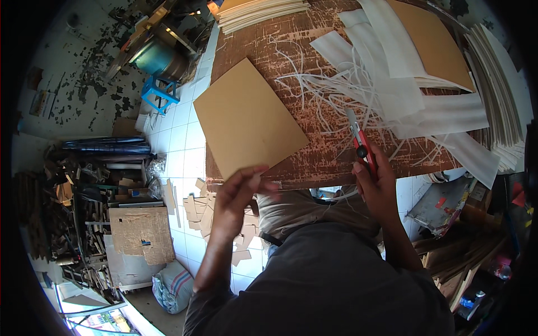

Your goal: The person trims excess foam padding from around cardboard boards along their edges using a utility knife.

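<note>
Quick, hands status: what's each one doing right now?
Left hand: pinching the near edge of the brown cardboard sheet.
Right hand: closed around the red utility knife, blade pointing away over the table.

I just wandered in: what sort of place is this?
Likely a small cardboard-cutting workshop: a worn worktable with brown board sheets, white paper strips, and offcuts littering the tiled floor.

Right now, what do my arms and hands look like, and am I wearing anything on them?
Both forearms are bare, with no gloves, watch or rings showing. The left hand and right hand are bare too. A dark grey shirt covers the upper arms; its sleeves end above the elbows.
</note>
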Action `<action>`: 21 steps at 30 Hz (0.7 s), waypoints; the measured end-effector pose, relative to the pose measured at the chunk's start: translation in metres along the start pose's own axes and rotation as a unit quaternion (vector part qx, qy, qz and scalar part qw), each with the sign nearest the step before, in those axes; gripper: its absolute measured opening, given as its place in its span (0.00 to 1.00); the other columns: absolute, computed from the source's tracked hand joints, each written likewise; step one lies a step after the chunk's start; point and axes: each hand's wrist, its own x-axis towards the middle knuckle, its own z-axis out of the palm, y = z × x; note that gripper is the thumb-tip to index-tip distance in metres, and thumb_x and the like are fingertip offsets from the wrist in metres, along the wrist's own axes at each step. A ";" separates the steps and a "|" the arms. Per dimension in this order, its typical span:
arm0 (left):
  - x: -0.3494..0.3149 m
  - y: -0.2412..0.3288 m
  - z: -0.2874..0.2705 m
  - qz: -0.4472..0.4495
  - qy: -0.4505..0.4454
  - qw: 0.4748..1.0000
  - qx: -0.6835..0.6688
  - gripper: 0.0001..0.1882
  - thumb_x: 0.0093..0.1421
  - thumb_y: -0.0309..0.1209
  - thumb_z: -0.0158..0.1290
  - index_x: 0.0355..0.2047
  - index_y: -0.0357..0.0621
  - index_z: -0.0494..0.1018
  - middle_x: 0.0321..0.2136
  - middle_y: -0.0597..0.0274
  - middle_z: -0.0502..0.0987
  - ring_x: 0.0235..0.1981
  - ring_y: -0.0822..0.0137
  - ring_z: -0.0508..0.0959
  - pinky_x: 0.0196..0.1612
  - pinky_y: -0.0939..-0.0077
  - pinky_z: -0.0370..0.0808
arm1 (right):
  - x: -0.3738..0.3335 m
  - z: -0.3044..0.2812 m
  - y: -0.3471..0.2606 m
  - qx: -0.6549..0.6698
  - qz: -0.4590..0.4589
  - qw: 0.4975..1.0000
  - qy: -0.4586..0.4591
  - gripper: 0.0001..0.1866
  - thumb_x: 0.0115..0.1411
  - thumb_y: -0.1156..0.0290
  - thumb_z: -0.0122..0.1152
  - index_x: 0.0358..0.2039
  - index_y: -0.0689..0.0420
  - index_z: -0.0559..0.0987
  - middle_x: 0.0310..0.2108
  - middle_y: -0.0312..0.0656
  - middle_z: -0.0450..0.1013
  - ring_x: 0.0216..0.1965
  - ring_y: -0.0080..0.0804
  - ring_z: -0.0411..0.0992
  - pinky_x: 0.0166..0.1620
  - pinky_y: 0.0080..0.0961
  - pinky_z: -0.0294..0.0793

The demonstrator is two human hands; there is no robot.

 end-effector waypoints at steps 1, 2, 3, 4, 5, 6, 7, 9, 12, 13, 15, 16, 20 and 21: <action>0.015 0.007 -0.002 0.046 0.001 0.997 0.065 0.20 0.74 0.35 0.47 0.60 0.34 0.71 0.41 0.53 0.84 0.42 0.66 0.85 0.31 0.80 0.76 | 0.000 0.001 -0.001 0.000 -0.001 1.000 0.000 0.27 0.70 0.72 0.57 0.68 0.58 0.65 0.42 0.35 0.70 0.36 0.16 0.69 0.40 0.17 0.71; 0.034 0.013 0.001 0.088 0.010 0.991 0.103 0.20 0.73 0.34 0.47 0.59 0.35 0.72 0.42 0.53 0.83 0.44 0.66 0.84 0.36 0.77 0.77 | 0.001 0.003 -0.003 -0.005 -0.009 1.000 -0.007 0.28 0.70 0.73 0.57 0.69 0.59 0.64 0.46 0.37 0.70 0.40 0.18 0.70 0.45 0.20 0.72; 0.058 0.019 0.004 0.129 0.015 0.982 0.140 0.19 0.73 0.34 0.47 0.58 0.35 0.73 0.44 0.53 0.83 0.46 0.66 0.83 0.41 0.74 0.78 | 0.001 0.004 -0.003 -0.008 -0.015 1.000 -0.007 0.28 0.70 0.73 0.57 0.69 0.59 0.64 0.48 0.39 0.70 0.42 0.20 0.71 0.47 0.21 0.72; 0.084 0.019 -0.002 0.152 0.033 0.968 0.196 0.19 0.72 0.34 0.49 0.58 0.36 0.74 0.45 0.52 0.83 0.48 0.64 0.83 0.46 0.72 0.78 | 0.002 0.007 -0.002 -0.009 -0.020 1.000 -0.013 0.29 0.70 0.73 0.57 0.69 0.59 0.63 0.50 0.40 0.70 0.44 0.21 0.71 0.49 0.22 0.73; 0.113 0.014 -0.009 0.175 0.052 0.951 0.251 0.19 0.71 0.35 0.51 0.57 0.37 0.75 0.47 0.52 0.83 0.50 0.62 0.82 0.50 0.70 0.78 | 0.002 0.010 -0.005 -0.021 -0.041 0.999 -0.019 0.30 0.70 0.73 0.57 0.70 0.60 0.62 0.53 0.43 0.70 0.48 0.25 0.71 0.53 0.25 0.72; 0.144 0.009 -0.016 0.224 0.097 0.917 0.314 0.19 0.70 0.35 0.53 0.57 0.38 0.76 0.48 0.50 0.82 0.51 0.58 0.82 0.54 0.68 0.77 | 0.001 0.011 -0.009 -0.028 -0.053 0.998 -0.020 0.30 0.70 0.73 0.56 0.70 0.60 0.61 0.55 0.45 0.69 0.50 0.27 0.72 0.55 0.27 0.71; 0.174 0.000 -0.024 0.269 0.144 0.874 0.377 0.19 0.69 0.34 0.55 0.56 0.38 0.76 0.50 0.48 0.82 0.53 0.54 0.81 0.57 0.65 0.76 | 0.001 0.012 -0.009 -0.034 -0.064 0.997 -0.023 0.31 0.70 0.73 0.56 0.70 0.60 0.60 0.57 0.46 0.69 0.52 0.29 0.72 0.57 0.28 0.71; 0.230 -0.017 -0.043 0.320 0.202 0.798 0.469 0.21 0.69 0.35 0.53 0.59 0.41 0.74 0.55 0.43 0.78 0.55 0.45 0.80 0.60 0.58 0.75 | 0.004 0.014 -0.008 -0.066 -0.112 0.991 -0.030 0.32 0.69 0.73 0.56 0.71 0.61 0.58 0.61 0.51 0.68 0.58 0.34 0.70 0.61 0.31 0.68; 0.280 -0.029 -0.059 0.257 0.204 0.765 0.554 0.25 0.72 0.40 0.47 0.64 0.39 0.68 0.64 0.43 0.70 0.63 0.42 0.72 0.67 0.51 0.66 | 0.001 0.012 -0.007 -0.064 -0.126 0.990 -0.015 0.33 0.69 0.73 0.56 0.71 0.61 0.58 0.61 0.51 0.68 0.58 0.35 0.71 0.61 0.32 0.68; 0.287 -0.034 -0.059 0.257 0.203 0.765 0.555 0.25 0.72 0.40 0.47 0.64 0.39 0.68 0.64 0.43 0.70 0.63 0.42 0.72 0.67 0.51 0.66 | 0.002 0.010 -0.004 -0.063 -0.126 0.990 -0.014 0.33 0.69 0.73 0.56 0.71 0.61 0.58 0.61 0.51 0.68 0.58 0.35 0.71 0.61 0.32 0.68; 0.292 -0.044 -0.055 0.183 0.207 0.762 0.586 0.31 0.74 0.44 0.39 0.69 0.38 0.61 0.70 0.45 0.61 0.71 0.46 0.61 0.73 0.48 0.55 | 0.006 0.005 0.002 -0.076 -0.126 0.989 -0.011 0.32 0.69 0.74 0.56 0.71 0.61 0.58 0.61 0.52 0.69 0.57 0.34 0.72 0.61 0.31 0.69; 0.292 -0.047 -0.051 0.181 0.202 0.763 0.586 0.31 0.74 0.44 0.39 0.69 0.38 0.61 0.70 0.45 0.61 0.71 0.46 0.61 0.73 0.48 0.55 | 0.009 0.004 0.002 -0.076 -0.122 0.990 -0.010 0.32 0.69 0.74 0.56 0.71 0.61 0.58 0.61 0.52 0.69 0.57 0.34 0.72 0.61 0.31 0.69; 0.290 -0.051 -0.044 0.169 0.211 0.765 0.585 0.32 0.75 0.45 0.35 0.71 0.36 0.57 0.72 0.46 0.57 0.75 0.48 0.52 0.75 0.47 0.48 | 0.021 0.005 -0.010 -0.100 -0.088 0.991 -0.020 0.31 0.69 0.74 0.56 0.71 0.58 0.61 0.61 0.51 0.71 0.54 0.33 0.73 0.58 0.32 0.71; 0.290 -0.050 -0.042 0.177 0.217 0.758 0.589 0.31 0.75 0.44 0.34 0.71 0.37 0.57 0.72 0.46 0.57 0.75 0.48 0.53 0.75 0.48 0.48 | 0.027 0.008 -0.014 -0.100 -0.084 0.991 -0.024 0.30 0.69 0.74 0.56 0.70 0.58 0.62 0.59 0.50 0.72 0.52 0.32 0.74 0.57 0.31 0.72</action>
